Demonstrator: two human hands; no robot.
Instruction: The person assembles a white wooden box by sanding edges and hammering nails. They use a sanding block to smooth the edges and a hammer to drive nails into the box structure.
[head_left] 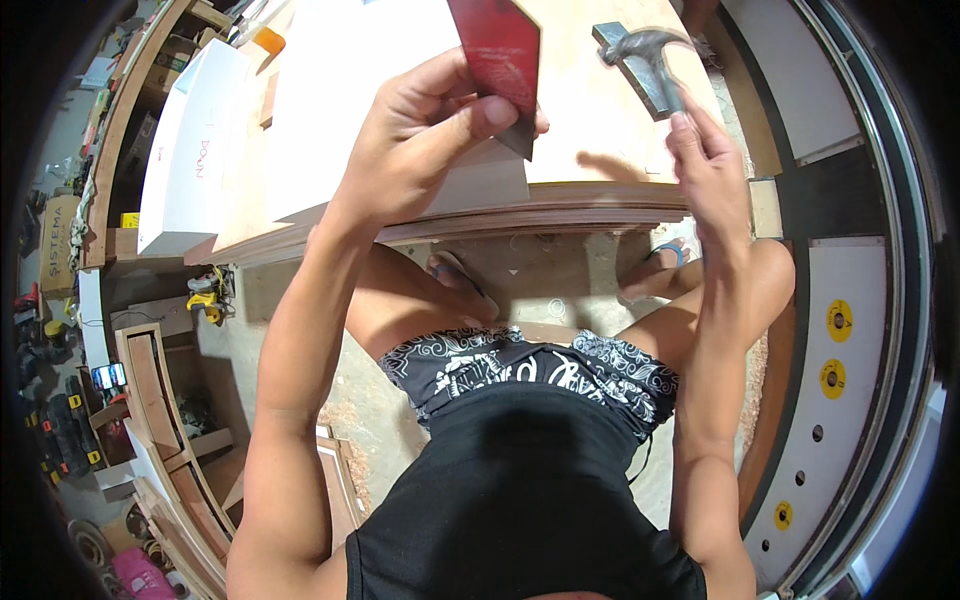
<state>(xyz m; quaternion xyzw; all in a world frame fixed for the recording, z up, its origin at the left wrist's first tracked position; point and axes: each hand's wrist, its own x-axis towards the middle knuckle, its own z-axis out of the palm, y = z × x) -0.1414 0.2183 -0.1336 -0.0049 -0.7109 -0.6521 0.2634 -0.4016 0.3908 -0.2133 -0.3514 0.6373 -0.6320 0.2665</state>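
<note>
Raised over the bench's near edge, my left hand (425,135) pinches a flat red piece (500,60) with faint pale print. Its lower end is dark grey and tapers to a point; its top runs out of the picture, and I cannot tell its exact kind. My right hand (712,180) is closed round the handle of a claw hammer (648,46) at the bench's right side. The hammer's dark metal head is over a grey rectangular bar (636,72) on the bench, partly covering it. Whether they touch is unclear.
The pale wooden workbench (590,130) carries white panels and a white box-like piece (195,150) at left. Shelves of tools line the far left, with a yellow tool (205,303) below the bench. A white panel with yellow round stickers (833,378) stands at right. Shavings lie on the floor.
</note>
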